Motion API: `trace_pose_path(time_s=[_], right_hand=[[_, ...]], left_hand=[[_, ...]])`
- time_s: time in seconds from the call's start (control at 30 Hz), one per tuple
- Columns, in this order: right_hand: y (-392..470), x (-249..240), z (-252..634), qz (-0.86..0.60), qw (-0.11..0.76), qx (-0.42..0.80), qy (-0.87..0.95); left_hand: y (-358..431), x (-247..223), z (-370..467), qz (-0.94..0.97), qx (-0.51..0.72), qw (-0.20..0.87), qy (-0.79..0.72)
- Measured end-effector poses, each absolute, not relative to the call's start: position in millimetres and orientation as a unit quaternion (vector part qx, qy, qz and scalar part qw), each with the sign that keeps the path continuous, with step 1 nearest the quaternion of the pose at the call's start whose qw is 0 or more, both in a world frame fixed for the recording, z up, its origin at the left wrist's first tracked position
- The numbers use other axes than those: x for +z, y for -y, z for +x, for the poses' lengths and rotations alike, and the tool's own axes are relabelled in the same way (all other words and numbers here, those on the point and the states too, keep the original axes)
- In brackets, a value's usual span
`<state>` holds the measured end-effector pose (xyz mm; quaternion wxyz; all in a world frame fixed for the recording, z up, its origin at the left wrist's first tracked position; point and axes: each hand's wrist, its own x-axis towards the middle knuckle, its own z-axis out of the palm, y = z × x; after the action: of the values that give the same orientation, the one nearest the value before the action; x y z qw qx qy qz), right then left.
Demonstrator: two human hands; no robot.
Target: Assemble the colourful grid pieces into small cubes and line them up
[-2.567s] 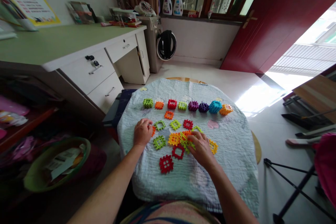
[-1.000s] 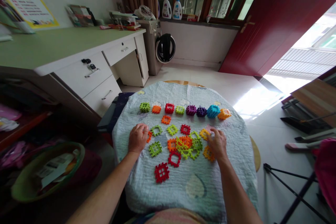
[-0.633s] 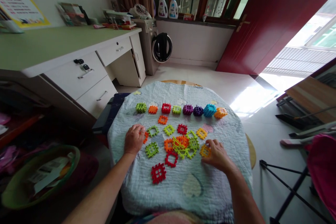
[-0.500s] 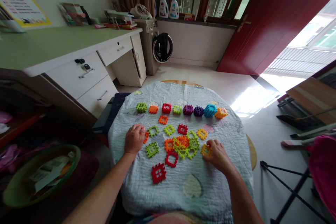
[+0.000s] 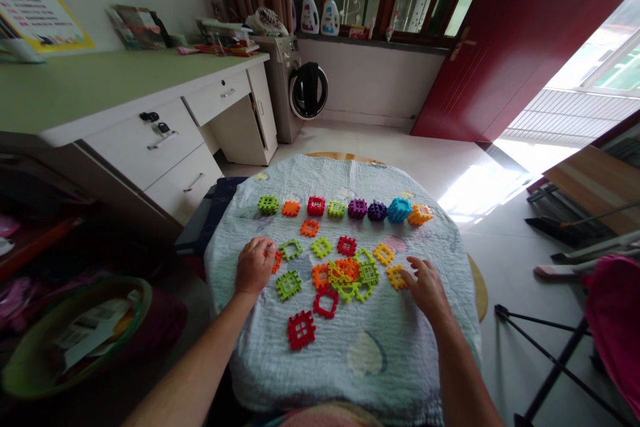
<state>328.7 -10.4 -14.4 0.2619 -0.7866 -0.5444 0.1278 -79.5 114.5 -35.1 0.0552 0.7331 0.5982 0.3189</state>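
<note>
At the left of the cloth, my left hand (image 5: 254, 265) curls its fingers over the edge of an orange interlocking plastic square (image 5: 277, 261), partly hidden under them. My right hand (image 5: 426, 285) is open beside a yellow interlocking square (image 5: 397, 277), its fingers apart and the fingertips close to the piece's right edge. Between the hands lie loose flat squares: a green one (image 5: 289, 285), a red frame (image 5: 326, 303), a larger red one (image 5: 301, 330), a second yellow one (image 5: 384, 253) and an overlapping pile of green, yellow and orange pieces (image 5: 369, 273).
Along the far side of the round table's cloth (image 5: 365, 380) stands a row of built blocks, among them a blue block (image 5: 399, 209) and a red block (image 5: 316, 205). A desk (image 5: 125, 87) is at left, a basket (image 5: 145, 293) below it, a folding chair (image 5: 613, 327) at right.
My right hand has let go of the yellow square and shifted slightly right and away from me; that square now lies turned a little. My left hand stays in place.
</note>
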Motion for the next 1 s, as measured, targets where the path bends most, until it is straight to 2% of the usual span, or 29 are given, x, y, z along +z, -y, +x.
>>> trace_pose_path(time_s=[0.27, 0.63, 1.0], right_hand=[[16, -16, 309, -0.813, 0.151, 0.081, 0.556], [-33, -7, 302, -0.766, 0.225, 0.048, 0.6], [-49, -23, 303, -0.763, 0.153, 0.076, 0.624]], left_hand=[[-114, -35, -79, 0.737, 0.313, 0.055, -0.597], [-112, -34, -79, 0.737, 0.318, 0.063, -0.593], [-112, -33, -78, 0.735, 0.317, 0.057, -0.597]])
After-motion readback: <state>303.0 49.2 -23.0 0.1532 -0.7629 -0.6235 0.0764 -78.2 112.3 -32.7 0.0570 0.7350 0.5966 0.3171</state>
